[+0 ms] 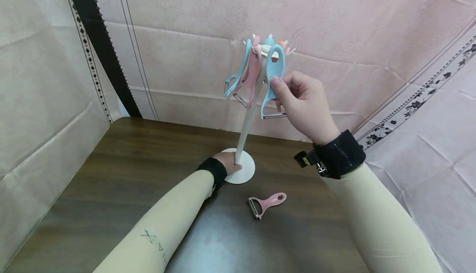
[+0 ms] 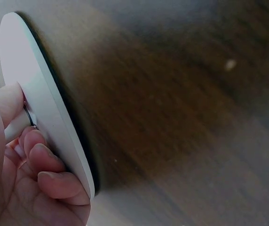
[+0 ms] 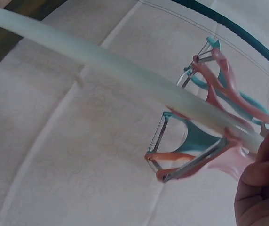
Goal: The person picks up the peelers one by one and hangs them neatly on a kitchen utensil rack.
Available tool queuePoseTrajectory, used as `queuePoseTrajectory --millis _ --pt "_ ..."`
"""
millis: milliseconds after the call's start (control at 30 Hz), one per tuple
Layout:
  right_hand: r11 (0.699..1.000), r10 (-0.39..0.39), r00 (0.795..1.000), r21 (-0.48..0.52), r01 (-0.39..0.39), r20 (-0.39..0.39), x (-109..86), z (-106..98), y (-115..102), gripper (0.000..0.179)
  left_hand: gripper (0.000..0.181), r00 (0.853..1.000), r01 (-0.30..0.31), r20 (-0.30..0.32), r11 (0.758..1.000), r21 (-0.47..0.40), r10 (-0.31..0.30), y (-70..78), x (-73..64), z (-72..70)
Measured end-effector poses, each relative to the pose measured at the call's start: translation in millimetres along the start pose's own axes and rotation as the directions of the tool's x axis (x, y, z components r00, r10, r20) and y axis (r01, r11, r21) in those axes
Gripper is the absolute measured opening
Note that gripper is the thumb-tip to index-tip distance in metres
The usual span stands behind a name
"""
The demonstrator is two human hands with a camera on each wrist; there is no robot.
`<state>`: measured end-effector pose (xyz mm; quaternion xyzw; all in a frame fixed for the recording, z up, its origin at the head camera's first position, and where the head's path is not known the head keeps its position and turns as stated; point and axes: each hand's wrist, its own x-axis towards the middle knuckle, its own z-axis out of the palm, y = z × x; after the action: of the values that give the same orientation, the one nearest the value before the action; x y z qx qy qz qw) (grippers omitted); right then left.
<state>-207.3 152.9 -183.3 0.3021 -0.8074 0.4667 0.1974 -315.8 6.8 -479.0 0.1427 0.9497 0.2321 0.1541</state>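
Note:
A white stand [image 1: 247, 132] with a round base [image 1: 243, 173] rises from the wooden table, several peelers hanging from hooks around its top. My left hand [image 1: 227, 162] grips the foot of the pole; the left wrist view shows thumb and fingers [image 2: 45, 157] curled about it, just above the base. Up at the hooks, my right hand [image 1: 306, 103] pinches the handle of a light blue peeler [image 1: 275, 64], blade end down. In the right wrist view, the right fingers [image 3: 261, 176] show at the edge beside hanging peelers. Left of the pole hang a pink peeler [image 1: 254, 72] and another blue peeler [image 1: 239, 70].
On the wooden table [image 1: 156, 161] a pink peeler [image 1: 267, 204] lies in front of the base, its blade pointing left. Pale patterned cloth [image 1: 193, 66] hangs behind the table and along both sides.

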Motion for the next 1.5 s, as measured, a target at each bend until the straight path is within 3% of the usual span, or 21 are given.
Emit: queuePoseTrajectory --millis 267,667,933,1133,1233,1500 --pt "0.999 0.041 0.999 -0.032 -0.041 -0.021 3.7 4.5 1.9 0.027 0.047 0.999 0.035 0.026 0.999 -0.012 -0.035 3.8 -4.5 -0.7" --pt "0.998 0.052 0.998 -0.031 -0.053 -0.034 7.6 7.2 -1.2 0.029 0.045 0.999 0.026 0.019 1.000 0.017 -0.026 6.3 -3.8 -4.7" --pt "0.994 0.081 0.996 -0.070 -0.083 -0.040 3.8 10.3 -0.3 0.028 0.045 1.000 0.010 0.007 1.000 0.001 -0.010 9.2 -11.1 -7.9" --pt "0.993 0.094 0.995 -0.075 -0.096 -0.034 0.5 11.0 1.6 0.028 0.045 1.000 0.025 0.008 1.000 0.016 -0.025 6.9 -6.6 -3.4" --pt "0.990 0.090 0.995 -0.105 -0.094 -0.038 -1.2 10.0 5.4 0.027 0.046 1.000 0.028 0.005 1.000 0.012 -0.028 5.7 -3.7 -1.2" --pt "0.986 0.055 0.997 -0.155 -0.062 -0.052 0.9 10.9 39.7 0.022 0.046 1.000 0.019 0.003 1.000 0.008 -0.019 2.1 0.8 1.1"
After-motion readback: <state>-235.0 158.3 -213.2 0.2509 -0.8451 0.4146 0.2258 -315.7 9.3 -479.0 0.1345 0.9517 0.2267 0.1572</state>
